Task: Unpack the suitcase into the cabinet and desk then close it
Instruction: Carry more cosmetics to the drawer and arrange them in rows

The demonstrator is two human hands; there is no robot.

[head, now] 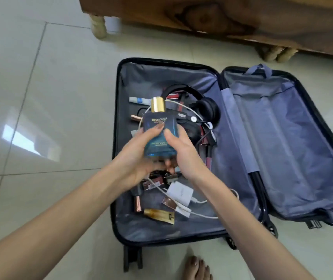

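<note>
A dark suitcase lies open flat on the tiled floor, both halves lined in blue-grey fabric. Above its left half I hold a blue perfume bottle with a gold cap. My left hand grips the bottle's left side and my right hand grips its right side. Under the bottle lie black headphones, a white cable, a white charger, a gold tube and several small cosmetics. The right half holds only its zipped divider.
A wooden piece of furniture on pale turned legs stands just behind the suitcase. Pale floor tiles spread to the left. My bare foot is at the bottom edge, near the suitcase's wheels.
</note>
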